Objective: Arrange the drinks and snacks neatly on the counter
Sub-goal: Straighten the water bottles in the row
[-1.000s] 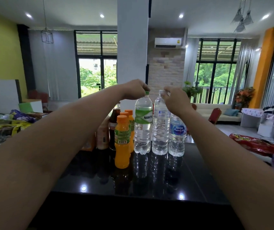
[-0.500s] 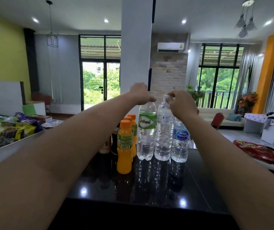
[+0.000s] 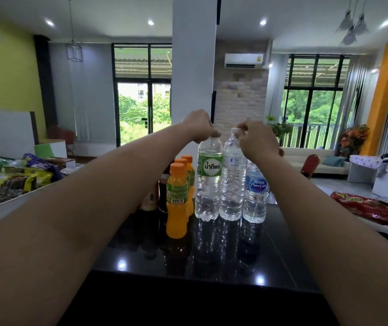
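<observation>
Between the earlier frame and now, both hands keep their pinch on the bottle tops, and the green label has turned to face the camera squarely. Left hand (image 3: 198, 124) has its fingers curled together around the cap of the green-label water bottle (image 3: 209, 178), directly above it. Right hand (image 3: 257, 138) pinches the white cap of the clear water bottle (image 3: 233, 182) with its fingertips, the rest of the hand folded above the blue-label water bottle (image 3: 256, 195). All three bottles stand upright, long axes vertical, touching side by side in a row on the black counter (image 3: 211, 267), so each neck runs straight down from the fingers holding it. Any nudge or twist will probably come from the top, and each hand is the nearer one to its own bottle.

Just left of the row stand three orange juice bottles (image 3: 177, 201), one in front of the other two, with darker bottles (image 3: 163, 196) behind them, partly hidden by the left forearm. Further out, a tray (image 3: 2, 203) on the left holds a heap of snack bags (image 3: 14, 177), and a red snack bag (image 3: 367, 205) lies on the right. Those snacks look not yet arranged.
</observation>
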The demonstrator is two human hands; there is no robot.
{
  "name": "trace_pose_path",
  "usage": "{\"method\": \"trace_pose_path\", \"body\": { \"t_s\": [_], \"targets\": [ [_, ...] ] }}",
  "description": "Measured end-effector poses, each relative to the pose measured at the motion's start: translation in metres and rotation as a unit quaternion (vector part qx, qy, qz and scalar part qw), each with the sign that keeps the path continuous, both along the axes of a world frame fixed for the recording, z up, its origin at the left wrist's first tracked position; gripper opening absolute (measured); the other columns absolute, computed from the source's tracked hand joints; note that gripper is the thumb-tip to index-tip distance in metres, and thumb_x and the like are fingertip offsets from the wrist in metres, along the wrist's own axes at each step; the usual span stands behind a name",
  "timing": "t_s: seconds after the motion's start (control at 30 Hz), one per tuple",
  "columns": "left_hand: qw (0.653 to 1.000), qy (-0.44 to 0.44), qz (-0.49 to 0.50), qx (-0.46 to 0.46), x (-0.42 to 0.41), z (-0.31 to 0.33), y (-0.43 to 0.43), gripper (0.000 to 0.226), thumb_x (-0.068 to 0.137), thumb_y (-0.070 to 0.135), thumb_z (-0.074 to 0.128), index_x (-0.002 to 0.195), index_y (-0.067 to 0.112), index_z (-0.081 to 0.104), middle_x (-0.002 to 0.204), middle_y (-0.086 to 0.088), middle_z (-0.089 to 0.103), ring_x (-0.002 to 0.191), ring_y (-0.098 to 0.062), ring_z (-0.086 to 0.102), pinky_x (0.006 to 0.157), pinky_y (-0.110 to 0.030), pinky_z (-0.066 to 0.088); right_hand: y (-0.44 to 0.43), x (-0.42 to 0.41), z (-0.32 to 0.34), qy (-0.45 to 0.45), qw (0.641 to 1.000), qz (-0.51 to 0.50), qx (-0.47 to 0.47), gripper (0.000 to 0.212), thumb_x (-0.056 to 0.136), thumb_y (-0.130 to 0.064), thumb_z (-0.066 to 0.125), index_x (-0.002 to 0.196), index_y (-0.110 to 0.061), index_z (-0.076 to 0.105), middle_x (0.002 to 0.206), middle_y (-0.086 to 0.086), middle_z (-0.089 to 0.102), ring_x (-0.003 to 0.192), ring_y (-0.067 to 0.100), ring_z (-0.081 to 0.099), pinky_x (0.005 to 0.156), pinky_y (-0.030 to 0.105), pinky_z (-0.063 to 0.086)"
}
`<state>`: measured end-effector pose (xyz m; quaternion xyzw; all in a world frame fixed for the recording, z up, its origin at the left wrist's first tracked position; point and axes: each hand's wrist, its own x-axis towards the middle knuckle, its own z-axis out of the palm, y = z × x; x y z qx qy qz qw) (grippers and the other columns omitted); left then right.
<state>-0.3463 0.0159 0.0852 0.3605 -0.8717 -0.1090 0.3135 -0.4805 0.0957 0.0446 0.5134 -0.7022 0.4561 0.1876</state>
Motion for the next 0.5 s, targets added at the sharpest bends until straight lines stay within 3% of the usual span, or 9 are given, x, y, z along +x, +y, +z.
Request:
{"method": "trace_pose_path", "body": {
  "t_s": [0.2,0.27,0.37,0.5],
  "targets": [
    [1.0,0.012,-0.004,-0.018,0.005,-0.005,-0.003,0.037,0.084,0.035,0.069,0.103,0.003,0.07,0.088,-0.007,0.067,0.064,-0.013,0.055,0.077,-0.034,0.054,0.0,-0.001,-0.003,0.002,1.0,0.0,-0.003,0.026,0.097,-0.026,0.05,0.117,-0.017,0.063,0.111,0.006,0.068,0.099,0.025,0.062,0.079,0.033,0.047],
    [1.0,0.005,-0.027,-0.001,0.011,-0.004,0.0,0.041,0.086,0.033,0.067,0.114,0.003,0.065,0.097,-0.009,0.066,0.077,-0.017,0.059,0.083,-0.035,0.052,0.0,-0.002,-0.004,0.002,1.0,-0.002,-0.006,0.027,0.097,-0.026,0.049,0.118,-0.017,0.062,0.112,0.005,0.067,0.098,0.025,0.062,0.077,0.031,0.044],
    [0.998,-0.026,-0.052,0.007,0.026,-0.004,0.007,0.052,0.09,0.029,0.061,0.135,0.005,0.049,0.127,-0.011,0.059,0.113,-0.025,0.057,0.101,-0.038,0.045,0.0,-0.002,-0.004,0.013,1.0,0.004,0.0,0.028,0.098,-0.025,0.047,0.121,-0.016,0.06,0.115,0.006,0.066,0.1,0.026,0.061,0.079,0.032,0.045],
    [0.996,-0.065,-0.065,0.009,0.053,-0.004,0.01,0.051,0.093,0.029,0.058,0.137,0.007,0.045,0.133,-0.011,0.057,0.117,-0.023,0.055,0.096,-0.031,0.041,0.004,0.001,-0.004,0.013,1.0,0.014,0.015,0.033,0.097,-0.017,0.047,0.129,-0.015,0.055,0.125,0.01,0.062,0.109,0.029,0.058,0.086,0.035,0.044]
  ]
}}
